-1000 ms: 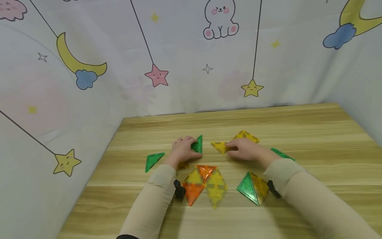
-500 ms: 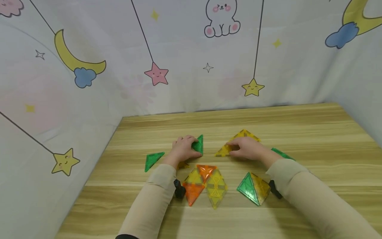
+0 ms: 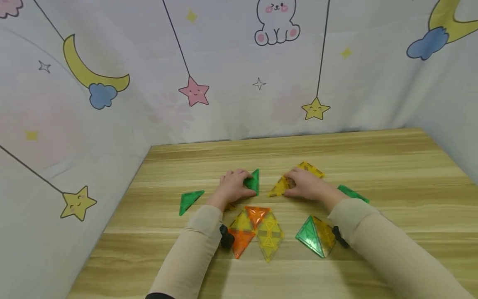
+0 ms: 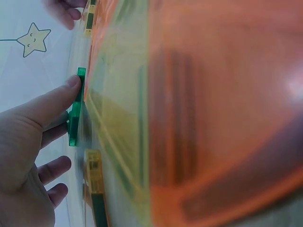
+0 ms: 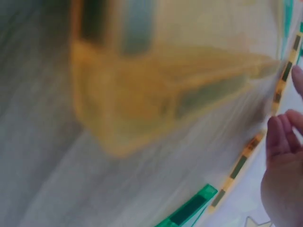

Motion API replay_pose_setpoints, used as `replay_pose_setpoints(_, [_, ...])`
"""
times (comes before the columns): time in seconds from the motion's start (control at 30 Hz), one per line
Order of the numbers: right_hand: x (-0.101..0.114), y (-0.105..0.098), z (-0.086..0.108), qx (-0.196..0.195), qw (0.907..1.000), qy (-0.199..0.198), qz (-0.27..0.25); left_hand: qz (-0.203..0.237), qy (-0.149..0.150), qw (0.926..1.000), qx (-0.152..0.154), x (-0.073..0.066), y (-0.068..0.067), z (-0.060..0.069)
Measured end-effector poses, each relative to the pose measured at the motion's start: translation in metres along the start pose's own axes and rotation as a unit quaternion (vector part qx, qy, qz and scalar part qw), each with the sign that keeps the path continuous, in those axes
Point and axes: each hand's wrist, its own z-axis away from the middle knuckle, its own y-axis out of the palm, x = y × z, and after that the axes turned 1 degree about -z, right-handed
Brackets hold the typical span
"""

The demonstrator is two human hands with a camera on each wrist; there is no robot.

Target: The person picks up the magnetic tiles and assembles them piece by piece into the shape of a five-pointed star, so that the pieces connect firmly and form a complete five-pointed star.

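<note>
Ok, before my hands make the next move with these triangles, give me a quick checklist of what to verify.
1. Left hand has a grip on the green triangle: ok, thumb and finger hold its edges.
2. Right hand has a grip on the yellow triangle: ok, seen from the head view.
3. Held triangles meet, if that's wanted: not ok, a gap separates them.
4. Yellow triangle free of the yellow piece behind: cannot tell, your hand hides it.
5. Black wrist device clear of the near orange triangle: cannot tell, they overlap in view.
</note>
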Motion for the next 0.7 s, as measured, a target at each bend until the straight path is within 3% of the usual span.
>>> replay_pose_setpoints(0.47, [0.003,-0.006,-0.009,0.046,0.9989,-0.003,-0.005,-0.015,0.019,0.9996,0.014,-0.019,0.001,-0.003])
replay_pose_setpoints(0.7, [0.002,-0.005,-0.012,0.043,0.9987,-0.024,0.011,-0.029,0.034,0.9987,0.023,-0.027,0.004,-0.007])
